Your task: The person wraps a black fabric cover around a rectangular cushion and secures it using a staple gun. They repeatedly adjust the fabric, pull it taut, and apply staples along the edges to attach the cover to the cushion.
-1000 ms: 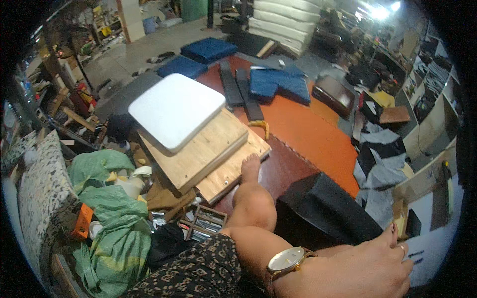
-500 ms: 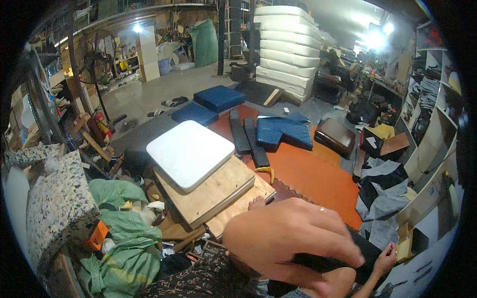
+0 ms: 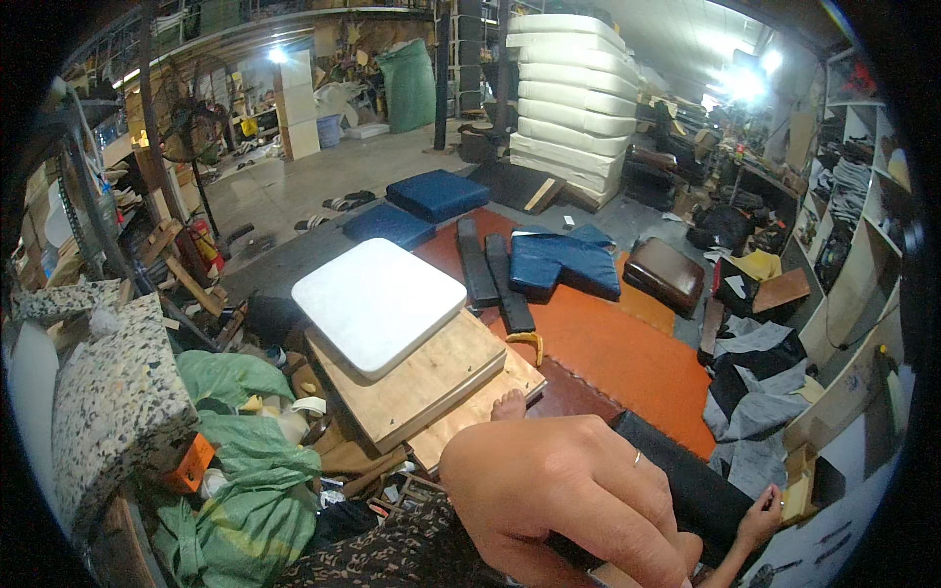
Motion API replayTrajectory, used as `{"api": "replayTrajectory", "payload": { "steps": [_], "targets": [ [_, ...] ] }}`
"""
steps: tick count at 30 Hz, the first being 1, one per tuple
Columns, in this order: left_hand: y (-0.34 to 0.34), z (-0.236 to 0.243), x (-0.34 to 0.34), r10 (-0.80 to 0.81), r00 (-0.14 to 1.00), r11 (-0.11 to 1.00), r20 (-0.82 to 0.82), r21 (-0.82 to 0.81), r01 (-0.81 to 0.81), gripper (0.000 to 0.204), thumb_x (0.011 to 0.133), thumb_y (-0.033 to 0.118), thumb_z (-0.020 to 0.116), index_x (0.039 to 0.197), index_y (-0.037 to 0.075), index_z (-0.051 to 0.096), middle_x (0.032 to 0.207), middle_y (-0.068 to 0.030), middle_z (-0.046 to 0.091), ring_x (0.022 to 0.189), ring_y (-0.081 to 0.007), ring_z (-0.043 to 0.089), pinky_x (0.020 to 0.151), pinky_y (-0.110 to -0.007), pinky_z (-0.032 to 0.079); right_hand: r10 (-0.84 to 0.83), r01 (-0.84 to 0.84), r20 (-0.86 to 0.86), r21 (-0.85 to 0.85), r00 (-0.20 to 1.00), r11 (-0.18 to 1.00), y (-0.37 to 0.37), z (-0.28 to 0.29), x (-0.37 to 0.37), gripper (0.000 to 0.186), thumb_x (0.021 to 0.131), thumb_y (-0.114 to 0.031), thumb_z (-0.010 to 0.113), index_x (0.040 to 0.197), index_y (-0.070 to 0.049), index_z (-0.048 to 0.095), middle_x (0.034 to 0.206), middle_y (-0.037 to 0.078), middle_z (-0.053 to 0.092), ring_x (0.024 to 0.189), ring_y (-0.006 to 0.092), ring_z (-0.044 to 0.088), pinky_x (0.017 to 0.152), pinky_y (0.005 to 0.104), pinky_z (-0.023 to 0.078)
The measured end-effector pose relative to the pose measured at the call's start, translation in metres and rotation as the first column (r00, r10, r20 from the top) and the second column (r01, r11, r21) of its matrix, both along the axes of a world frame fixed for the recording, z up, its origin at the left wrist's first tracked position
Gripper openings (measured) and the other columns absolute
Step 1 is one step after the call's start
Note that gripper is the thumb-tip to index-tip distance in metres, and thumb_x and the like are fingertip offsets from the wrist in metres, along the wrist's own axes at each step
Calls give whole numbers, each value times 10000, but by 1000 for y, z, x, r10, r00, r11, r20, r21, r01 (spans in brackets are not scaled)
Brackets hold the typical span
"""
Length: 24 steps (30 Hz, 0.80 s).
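A crowded workshop, orange mat (image 3: 627, 353) on the floor; the left hand (image 3: 569, 500), fingers together and curved down, lies over a black cover (image 3: 686, 480) near the knees; the right hand (image 3: 763, 512) pinches its far edge; I judge it is being gripped, and shifting it needs both holds firm.

left hand (image 3: 573, 495): bare, thin ring on one finger | right hand (image 3: 760, 514): bare | dark patterned garment (image 3: 392, 554) on lap

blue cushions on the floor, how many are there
3: one blue cushion farthest back on the concrete, a second just nearer beside the orange mat, and a crumpled blue cover lying on the mat. Clutter may hide more.
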<state>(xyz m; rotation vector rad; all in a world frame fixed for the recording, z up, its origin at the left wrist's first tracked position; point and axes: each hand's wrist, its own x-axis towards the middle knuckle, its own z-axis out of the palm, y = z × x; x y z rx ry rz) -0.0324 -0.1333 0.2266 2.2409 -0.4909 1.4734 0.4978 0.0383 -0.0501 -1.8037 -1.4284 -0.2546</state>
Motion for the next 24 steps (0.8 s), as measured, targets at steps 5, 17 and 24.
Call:
{"api": "replayTrajectory", "payload": {
  "steps": [5,17,24],
  "targets": [
    [4,15,-5,123,981,992,-153,34,-119,419,926,222,862,1255,-19,764,1060,-160,770,945,-311,746,777,-386,617,6,-5,-7,81,1000,997,-19,11,-7,308,1049,-195,615,1188,56,729,1042,250,753,970,397,720,867,458,556],
    [4,18,-1,114,952,993,-284,13,-115,414,839,277,933,1097,-4,774,1010,-158,770,941,-339,752,822,-419,624,-19,22,-22,158,1000,987,-24,35,-45,191,974,-221,707,1023,-54,786,809,170,738,754,377,694,721,484,527],
    [-2,24,6,86,938,987,-336,-102,-127,445,839,248,926,1157,-16,762,1036,-162,764,925,-344,749,779,-412,616,-50,51,-13,141,999,989,-19,25,-45,200,980,-236,707,1030,-60,788,883,165,751,846,364,698,797,472,521]
  ]
}}
